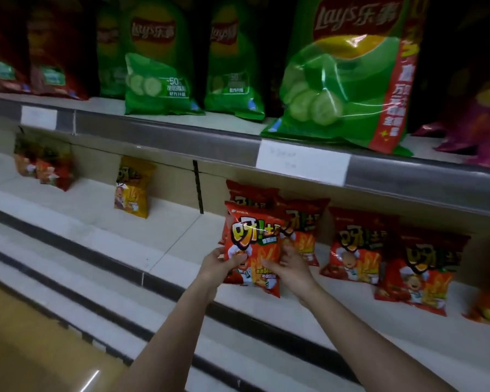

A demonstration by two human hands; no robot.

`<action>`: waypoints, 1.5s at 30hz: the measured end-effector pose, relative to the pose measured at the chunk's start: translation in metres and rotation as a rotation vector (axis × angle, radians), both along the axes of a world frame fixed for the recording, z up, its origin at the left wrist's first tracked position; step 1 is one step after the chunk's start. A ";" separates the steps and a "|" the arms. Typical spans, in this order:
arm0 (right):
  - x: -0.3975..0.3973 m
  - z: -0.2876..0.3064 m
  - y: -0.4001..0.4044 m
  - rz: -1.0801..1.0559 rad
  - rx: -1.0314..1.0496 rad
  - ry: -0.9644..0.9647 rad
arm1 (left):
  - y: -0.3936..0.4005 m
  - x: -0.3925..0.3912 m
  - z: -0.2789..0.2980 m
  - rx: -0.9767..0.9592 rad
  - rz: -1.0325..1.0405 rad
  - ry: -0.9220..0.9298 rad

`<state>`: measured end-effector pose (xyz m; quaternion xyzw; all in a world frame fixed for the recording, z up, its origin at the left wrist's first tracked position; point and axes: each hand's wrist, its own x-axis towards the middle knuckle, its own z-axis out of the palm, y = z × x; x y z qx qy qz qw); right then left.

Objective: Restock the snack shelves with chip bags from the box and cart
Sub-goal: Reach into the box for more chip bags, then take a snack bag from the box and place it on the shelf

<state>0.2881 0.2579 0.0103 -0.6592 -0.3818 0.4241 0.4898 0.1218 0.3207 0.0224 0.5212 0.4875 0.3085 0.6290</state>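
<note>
Dim shop aisle, two tiers of pale shelves; green bags up at 12 o'clock, lower shelf sparsely filled. Placing step in hand, by the look of it: red bag held upright at centre, just in front of two like bags. Left hand gripping the bag's lower left edge, thumb across its face; right hand pinching the lower right edge, fingers curled behind. Both forearms stretched forward from 6 o'clock. Next: setting the base down on the shelf, squaring against the row, letting go without tipping. More red bags at 3 o'clock, yellow bag at 10.
</note>
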 end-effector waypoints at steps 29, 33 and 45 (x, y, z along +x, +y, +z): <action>-0.024 0.080 -0.104 -0.599 0.157 0.047 | -0.052 0.085 0.091 0.503 -0.381 -0.252; -0.011 0.117 -0.217 -0.765 0.235 0.039 | -0.165 0.129 0.120 0.386 -0.685 -0.347; -0.051 0.169 -0.622 -1.411 0.200 -0.152 | -0.574 0.142 0.166 0.061 -1.307 -0.623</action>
